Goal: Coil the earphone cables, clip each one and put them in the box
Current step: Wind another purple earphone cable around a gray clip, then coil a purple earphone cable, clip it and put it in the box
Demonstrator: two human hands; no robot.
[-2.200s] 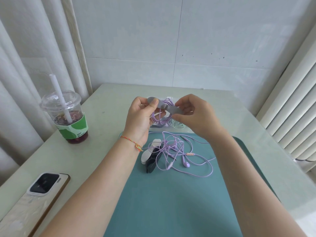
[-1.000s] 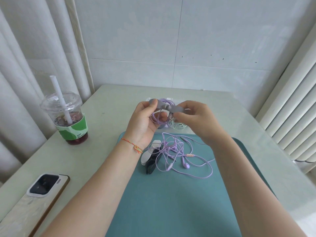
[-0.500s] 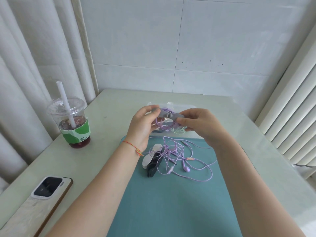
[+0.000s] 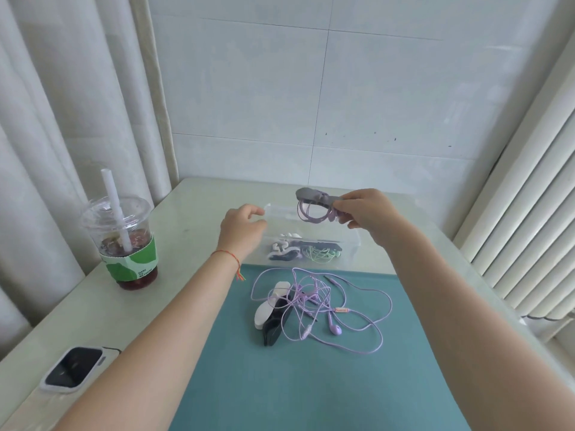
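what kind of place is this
Probably a home or small room, not a workshop: a table pushed into a tiled corner, curtains on the left, an iced drink and a phone beside the mat.

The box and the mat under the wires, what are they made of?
The box looks like clear, glossy plastic: the clipped earphones inside show straight through its wall, and its rim catches the light. The mat looks like soft teal fabric or felt, matte with no shine, though rubber or foam cannot be ruled out.
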